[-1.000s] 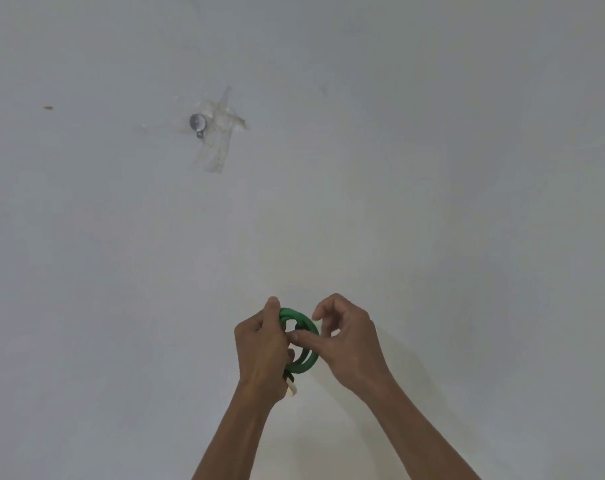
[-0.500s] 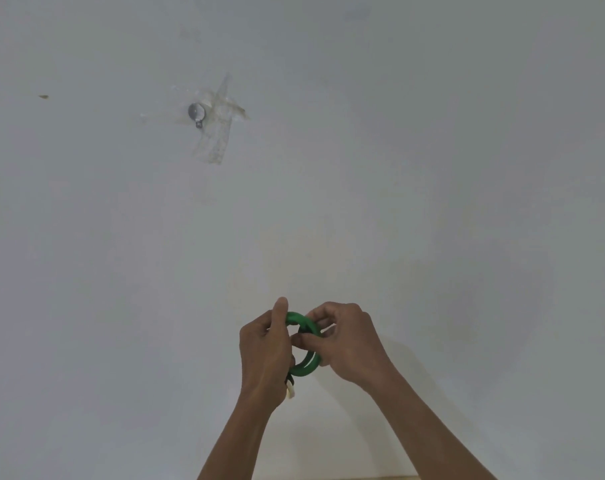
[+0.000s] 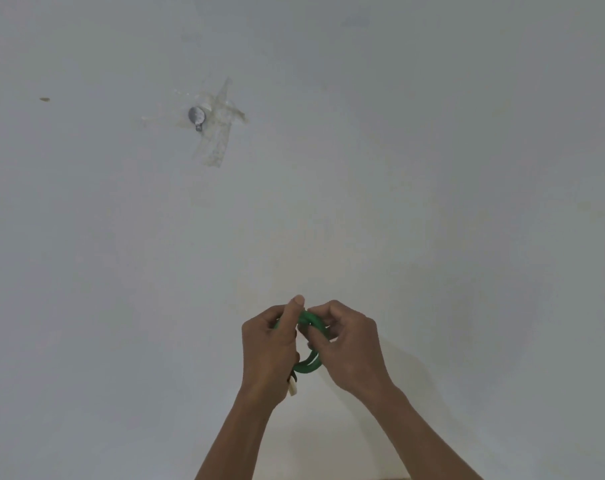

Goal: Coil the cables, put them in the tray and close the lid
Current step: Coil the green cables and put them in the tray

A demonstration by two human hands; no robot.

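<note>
A green cable point(image 3: 310, 364) is wound into a small coil and held up in front of a white wall. My left hand point(image 3: 269, 351) grips the coil's left side, thumb pointing up, and a pale plug end point(image 3: 293, 388) sticks out below its palm. My right hand point(image 3: 346, 344) pinches the coil's right side, fingers curled over the top loop. Much of the coil is hidden behind both hands. No tray or lid is in view.
The white wall fills the view. A small metal hook under strips of clear tape point(image 3: 204, 119) is stuck on it at the upper left. A tiny brown mark point(image 3: 44, 99) lies farther left.
Both hands have closed in on the coil. The right fingers, spread a second ago, now curl tightly over the top loop.
</note>
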